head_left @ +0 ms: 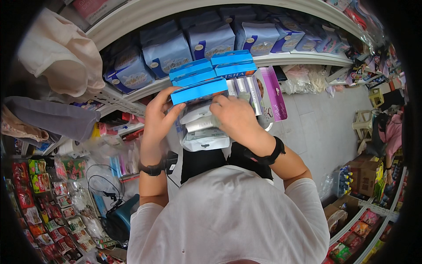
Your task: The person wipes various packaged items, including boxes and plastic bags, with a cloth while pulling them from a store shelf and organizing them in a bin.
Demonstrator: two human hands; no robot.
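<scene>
A clear container or bag full of packaged goods is in front of my body. My left hand [159, 114] is closed at the left end of the nearest blue box [200, 91], thumb on the near side and fingers behind. More blue boxes [191, 71] stand just beyond it. My right hand [237, 118] reaches in with bent fingers among white packets [203, 124]; what its fingertips hold is hidden. To its right are slim white boxes [253, 94] and a purple-edged package [276, 94]. A pale pouch [205, 144] lies nearest my body.
A white shelf [303, 58] with blue packs [167, 52] runs along the far side. Clothing [61, 53] hangs at the far left. Shelves of small colourful packets [48, 211] stand at lower left. To the right are stools [363, 125], cardboard boxes [365, 175] and another person's arm [390, 158].
</scene>
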